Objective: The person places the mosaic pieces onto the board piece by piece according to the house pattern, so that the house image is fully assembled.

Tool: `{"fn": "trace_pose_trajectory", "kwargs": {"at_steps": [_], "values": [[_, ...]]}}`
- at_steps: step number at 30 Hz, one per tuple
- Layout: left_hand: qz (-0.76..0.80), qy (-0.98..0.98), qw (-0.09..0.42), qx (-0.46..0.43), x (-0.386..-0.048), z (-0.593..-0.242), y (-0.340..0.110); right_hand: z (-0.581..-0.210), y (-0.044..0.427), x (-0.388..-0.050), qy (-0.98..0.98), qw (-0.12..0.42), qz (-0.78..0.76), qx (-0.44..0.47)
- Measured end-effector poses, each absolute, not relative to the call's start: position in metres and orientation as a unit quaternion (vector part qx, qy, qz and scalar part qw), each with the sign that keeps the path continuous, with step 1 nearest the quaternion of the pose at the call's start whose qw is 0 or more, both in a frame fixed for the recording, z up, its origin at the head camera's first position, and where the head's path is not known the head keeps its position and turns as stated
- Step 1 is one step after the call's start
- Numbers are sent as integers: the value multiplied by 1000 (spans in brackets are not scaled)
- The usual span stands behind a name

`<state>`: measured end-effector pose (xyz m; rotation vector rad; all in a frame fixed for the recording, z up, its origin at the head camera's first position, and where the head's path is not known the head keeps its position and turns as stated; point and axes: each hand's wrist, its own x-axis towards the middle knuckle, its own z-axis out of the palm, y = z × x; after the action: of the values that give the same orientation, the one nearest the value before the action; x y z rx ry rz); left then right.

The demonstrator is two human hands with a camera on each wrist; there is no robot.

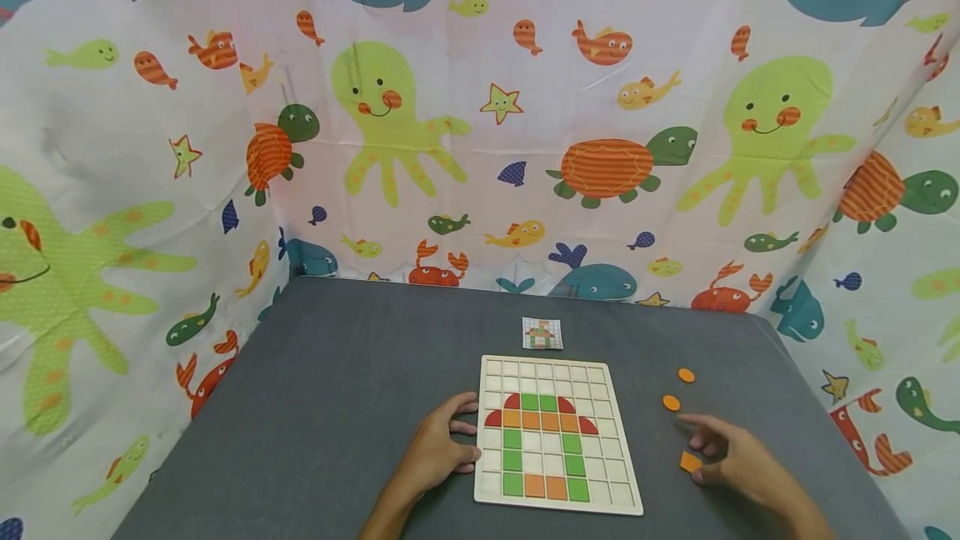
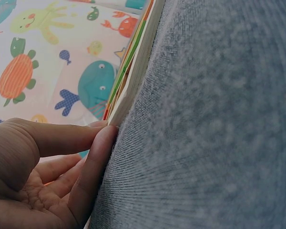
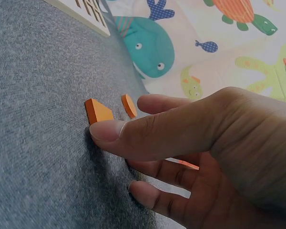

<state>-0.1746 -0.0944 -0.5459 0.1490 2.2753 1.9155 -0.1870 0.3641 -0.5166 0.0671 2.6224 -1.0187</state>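
A pale wooden grid board lies on the dark table, with green, orange and red pieces set in its cells. My left hand holds the board's left edge, fingers bent and thumb against the rim. The left wrist view shows the fingertips of that hand at the board's edge. To the right of the board, my right hand touches an orange square tile with its thumb. In the right wrist view the thumb covers part of that tile; the index finger stretches apart from it.
Two orange round pieces lie beyond the right hand, one behind the other. Behind the board is a small pattern card with a coloured grid picture. A curtain printed with sea animals stands around the table's back and sides.
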Motion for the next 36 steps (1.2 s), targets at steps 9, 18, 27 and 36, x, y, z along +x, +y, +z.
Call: {"fn": "trace_pose_trajectory", "kwargs": {"at_steps": [9,18,27,36], "values": [[634,767,82,51,-175,-546,-95,-516,366,-185,917,164,-362,25],[635,766,85,48,-174,-544,-95,-518,366,-186,921,160,-354,27],[639,763,85,47,-174,-545,-94,-521,366,-186,924,146,-353,29],[641,761,81,51,-175,-545,-94,-521,365,-186,928,135,-345,34]]}}
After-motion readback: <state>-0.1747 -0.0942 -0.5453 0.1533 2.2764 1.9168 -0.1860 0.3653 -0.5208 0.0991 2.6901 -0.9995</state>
